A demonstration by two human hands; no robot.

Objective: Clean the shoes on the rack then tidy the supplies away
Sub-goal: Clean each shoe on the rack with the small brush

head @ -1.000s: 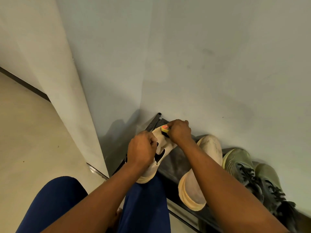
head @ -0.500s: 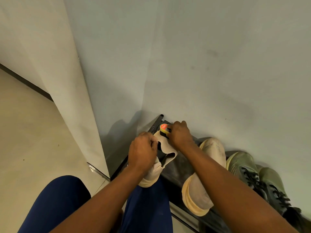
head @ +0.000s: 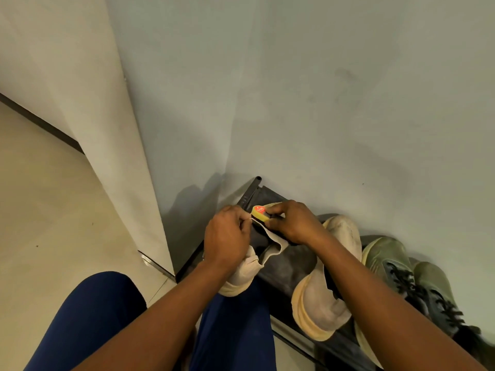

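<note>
My left hand [head: 227, 236] grips a cream sneaker [head: 245, 269] by its collar, holding it above the left end of the black shoe rack [head: 292, 263]. My right hand [head: 293, 223] holds a small yellow sponge applicator with a red label [head: 259, 212] against the sneaker's inside edge. The sneaker's heel points down toward my knees. Its toe is hidden behind my hands.
The matching cream sneaker [head: 337, 277] lies on the rack under my right forearm. Two olive green laced shoes [head: 396, 269] sit further right. A grey wall stands directly behind the rack, with a corner pillar [head: 107, 129] at left. My blue-trousered knees [head: 101, 317] are below.
Both hands have stayed on the sneaker and sponge. The sponge has shifted slightly along the sneaker's edge, closer to my left hand's fingers.
</note>
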